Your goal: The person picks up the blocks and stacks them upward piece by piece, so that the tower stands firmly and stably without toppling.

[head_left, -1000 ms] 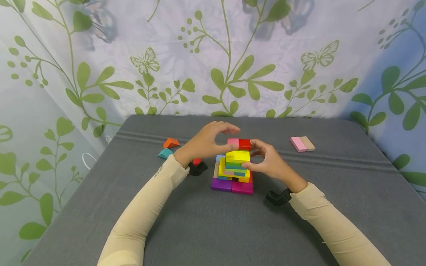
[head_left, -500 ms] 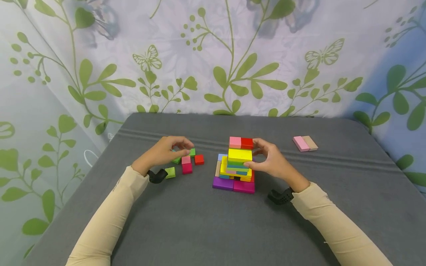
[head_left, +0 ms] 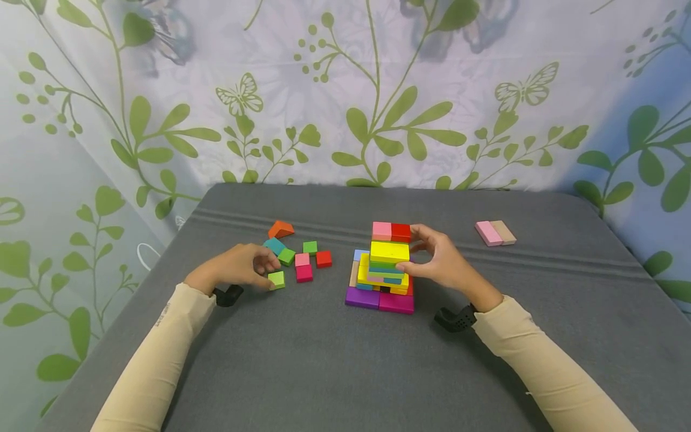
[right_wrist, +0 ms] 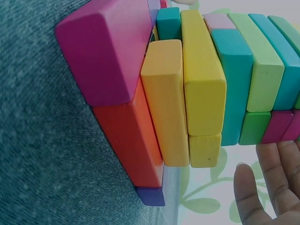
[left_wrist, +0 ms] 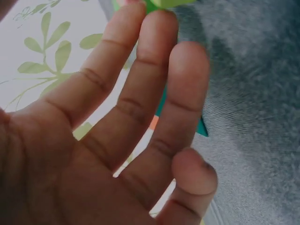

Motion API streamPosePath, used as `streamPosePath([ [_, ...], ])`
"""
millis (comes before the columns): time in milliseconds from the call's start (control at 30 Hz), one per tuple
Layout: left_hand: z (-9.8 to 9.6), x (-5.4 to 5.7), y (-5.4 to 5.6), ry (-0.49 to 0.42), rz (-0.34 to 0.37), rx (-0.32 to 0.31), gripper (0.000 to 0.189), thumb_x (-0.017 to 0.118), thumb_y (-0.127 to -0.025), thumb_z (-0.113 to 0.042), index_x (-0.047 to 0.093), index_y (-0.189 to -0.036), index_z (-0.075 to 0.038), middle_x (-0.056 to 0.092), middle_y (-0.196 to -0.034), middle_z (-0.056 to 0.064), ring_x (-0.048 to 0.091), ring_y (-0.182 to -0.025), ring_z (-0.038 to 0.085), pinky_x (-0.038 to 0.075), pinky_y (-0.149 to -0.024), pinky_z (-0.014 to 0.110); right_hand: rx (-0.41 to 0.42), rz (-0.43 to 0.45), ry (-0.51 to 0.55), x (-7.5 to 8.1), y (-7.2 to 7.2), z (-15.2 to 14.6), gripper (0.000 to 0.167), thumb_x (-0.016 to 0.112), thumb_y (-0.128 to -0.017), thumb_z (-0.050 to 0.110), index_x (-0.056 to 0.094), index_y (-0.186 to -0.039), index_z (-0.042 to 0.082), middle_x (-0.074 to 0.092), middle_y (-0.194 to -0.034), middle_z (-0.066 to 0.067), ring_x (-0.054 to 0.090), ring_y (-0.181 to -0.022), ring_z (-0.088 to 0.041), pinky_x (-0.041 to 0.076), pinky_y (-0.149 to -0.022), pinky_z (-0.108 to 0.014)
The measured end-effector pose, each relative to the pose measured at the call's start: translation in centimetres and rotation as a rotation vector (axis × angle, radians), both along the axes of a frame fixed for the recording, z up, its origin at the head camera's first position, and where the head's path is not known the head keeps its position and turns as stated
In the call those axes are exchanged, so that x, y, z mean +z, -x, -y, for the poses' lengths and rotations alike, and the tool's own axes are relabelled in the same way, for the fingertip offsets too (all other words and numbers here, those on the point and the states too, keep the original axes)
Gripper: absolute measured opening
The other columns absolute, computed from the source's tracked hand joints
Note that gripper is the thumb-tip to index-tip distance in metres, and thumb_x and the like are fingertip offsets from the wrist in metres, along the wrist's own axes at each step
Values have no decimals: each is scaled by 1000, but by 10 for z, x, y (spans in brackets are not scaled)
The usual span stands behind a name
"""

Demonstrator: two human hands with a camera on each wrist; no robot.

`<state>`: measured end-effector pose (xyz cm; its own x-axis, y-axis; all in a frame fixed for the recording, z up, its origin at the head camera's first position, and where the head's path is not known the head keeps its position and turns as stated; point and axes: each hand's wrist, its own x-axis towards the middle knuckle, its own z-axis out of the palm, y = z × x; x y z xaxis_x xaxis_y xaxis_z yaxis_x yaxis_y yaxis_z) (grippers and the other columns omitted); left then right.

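Observation:
A tower of coloured wooden blocks (head_left: 388,252) stands on the grey cloth, a pink block (head_left: 381,230) and a red block (head_left: 400,232) side by side on top. Against the tower's right side rests my right hand (head_left: 444,261), its thumb at the yellow and green layers and its fingers farther up. The right wrist view shows those fingers nearly straight against the block side (right_wrist: 270,126). My left hand (head_left: 233,266) reaches to a lime green block (head_left: 276,279), thumb and bent fingers close beside it. Whether they grip it cannot be told.
Left of the tower lie loose blocks: orange (head_left: 281,229), teal (head_left: 274,246), greens (head_left: 310,247), a pink (head_left: 302,260), a magenta (head_left: 304,273) and a red (head_left: 324,259). Pink (head_left: 488,233) and tan (head_left: 502,232) blocks lie at the right. A patterned curtain (head_left: 302,90) hangs behind.
My left hand has left the tower's top and moved left and down to the loose blocks, stopping at the lime green one. The right hand has stayed at the tower.

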<state>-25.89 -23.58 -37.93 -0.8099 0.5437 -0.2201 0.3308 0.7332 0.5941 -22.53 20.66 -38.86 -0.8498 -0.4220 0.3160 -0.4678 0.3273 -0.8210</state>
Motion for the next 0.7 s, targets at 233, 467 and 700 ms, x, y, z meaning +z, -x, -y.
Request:
streamPosePath([
  [233,-9,-3,0,48,-15,-21,33,91,-83,-13,73,-111,-6,70,-101,1,63,-94,19,54,-87,38,1,3,2,-1,0,0,59,82,-87,3,58,-139,-10,67,-129,-22,62,-118,-35,54,-103,-56],
  [467,-25,7,-6,-29,-89,-76,29,85,-87,-15,75,-113,-9,72,-107,0,65,-99,22,55,-91,43,1,0,0,-1,0,0,60,82,-87,4,57,-139,-10,67,-129,-22,63,-118,-35,54,-103,-56],
  [700,-51,18,-8,-140,-169,-141,24,81,-91,-10,74,-114,-11,72,-104,-3,68,-103,30,55,-93,53,1,0,4,-1,-1,0,59,82,-87,4,57,-139,-10,67,-129,-22,63,-117,-35,54,-103,-54],
])
